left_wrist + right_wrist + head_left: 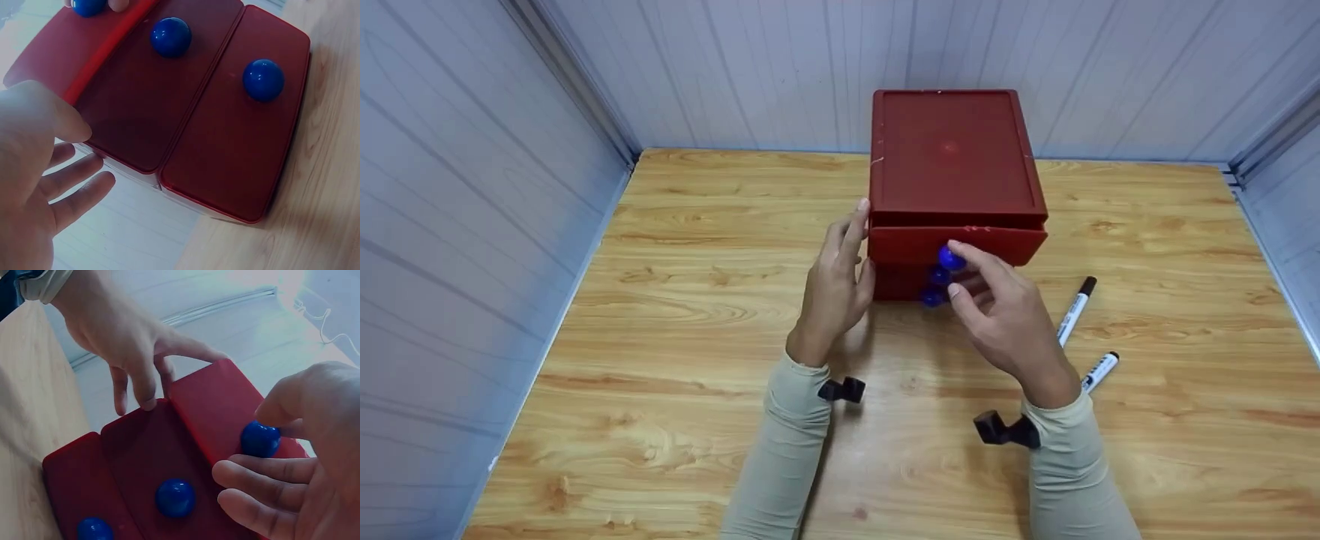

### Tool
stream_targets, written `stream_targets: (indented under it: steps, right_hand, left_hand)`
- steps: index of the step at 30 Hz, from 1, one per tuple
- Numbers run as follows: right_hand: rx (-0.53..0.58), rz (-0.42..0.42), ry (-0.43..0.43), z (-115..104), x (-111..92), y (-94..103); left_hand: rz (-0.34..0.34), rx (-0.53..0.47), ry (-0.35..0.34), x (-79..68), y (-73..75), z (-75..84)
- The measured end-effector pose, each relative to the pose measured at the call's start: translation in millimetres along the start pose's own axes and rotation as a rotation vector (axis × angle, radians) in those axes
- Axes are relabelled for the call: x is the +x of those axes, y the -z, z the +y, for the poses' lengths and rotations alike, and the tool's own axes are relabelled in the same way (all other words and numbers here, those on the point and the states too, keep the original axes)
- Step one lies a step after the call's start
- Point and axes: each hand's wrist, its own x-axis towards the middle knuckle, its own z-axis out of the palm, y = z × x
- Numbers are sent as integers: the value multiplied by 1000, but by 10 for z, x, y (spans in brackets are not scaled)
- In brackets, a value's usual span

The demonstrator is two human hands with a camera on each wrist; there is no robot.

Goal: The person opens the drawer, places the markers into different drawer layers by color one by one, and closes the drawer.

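Observation:
A red three-drawer box [956, 157] stands at the back of the table, each drawer front bearing a round blue knob. Its top drawer [915, 244] sticks out slightly, while the middle drawer [135, 101] and bottom drawer [225, 140] are flush. My right hand [1005, 319] has the top drawer's knob [260, 439] between thumb and index finger, the other fingers lying below it. Along the box's left side rests my left hand [836, 277], fingers extended and thumb near the front edge. Below are the middle knob [175, 498] and bottom knob [263, 80].
Two white markers lie right of the box: one marker with a black cap [1078, 309], and another marker [1101, 370] partly behind the right wrist. White panel walls [772, 75] enclose the wooden table [675, 315] at the back and sides.

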Motion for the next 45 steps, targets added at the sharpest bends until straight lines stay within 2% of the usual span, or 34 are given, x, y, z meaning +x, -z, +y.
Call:
stream_targets:
  steps: [5,11,18,25,32,37,45]
  right_hand:
    - [-44,-70,22,-69,-27,103]
    - [-110,-140,44,-147,-71,264]
    - [-165,-230,28,-284,-122,352]
    - [-202,-263,50,-405,-147,375]
    - [-220,-281,47,-478,-233,444]
    - [-241,-345,11,-524,-260,487]
    - [-246,-428,-68,-582,-290,538]
  left_hand:
    - [16,37,-12,-9,25,27]
    - [-15,61,-6,19,46,30]
    - [-19,67,-20,1,57,-1]
    - [-20,52,-3,-17,74,-8]
    - [-20,73,-38,29,54,10]
    - [-12,74,-34,22,48,16]
    - [-47,87,-13,11,37,27]
